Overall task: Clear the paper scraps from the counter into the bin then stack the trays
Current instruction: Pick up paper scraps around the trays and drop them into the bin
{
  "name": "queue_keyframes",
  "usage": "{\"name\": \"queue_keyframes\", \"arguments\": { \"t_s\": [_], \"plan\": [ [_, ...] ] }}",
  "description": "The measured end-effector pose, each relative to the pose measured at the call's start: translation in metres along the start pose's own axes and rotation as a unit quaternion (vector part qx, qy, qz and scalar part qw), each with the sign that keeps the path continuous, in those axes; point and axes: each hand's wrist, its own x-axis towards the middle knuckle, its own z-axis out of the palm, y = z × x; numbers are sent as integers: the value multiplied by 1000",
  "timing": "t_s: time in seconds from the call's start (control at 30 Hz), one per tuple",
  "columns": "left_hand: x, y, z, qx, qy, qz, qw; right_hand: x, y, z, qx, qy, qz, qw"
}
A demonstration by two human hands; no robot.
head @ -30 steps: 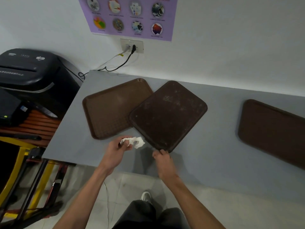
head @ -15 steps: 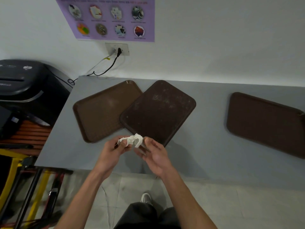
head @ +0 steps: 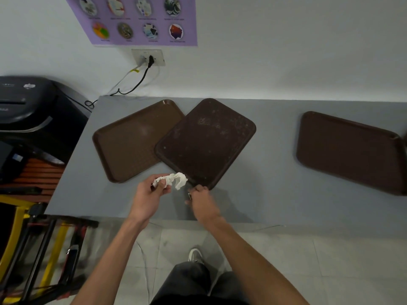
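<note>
Crumpled white paper scrap [head: 174, 180] sits clamped in left hand [head: 149, 195]; right hand [head: 201, 200], fingers curled, meets textured brown tray [head: 206, 146] corner on grey tabletop [head: 264, 183]; grip unclear.

Counter [head: 264, 194], both hands at near edge.
Left hand [head: 147, 197] grips crumpled paper scrap [head: 174, 180]; right hand [head: 201, 200], fingers curled, at middle tray [head: 204, 146] near corner.

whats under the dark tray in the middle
The dark tray overlaps the right edge of the lighter tray at its left; the rest sits on the grey counter. Anything else beneath it is covered and cannot be seen.
</note>
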Motion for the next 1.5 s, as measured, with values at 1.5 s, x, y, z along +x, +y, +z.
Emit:
{"name": "queue_keyframes", "arguments": {
  "t_s": [1.5],
  "plan": [
    [-277,16,565,120,-448,79,882,-520,377,-239,503,561,293,589]
  ]
}}
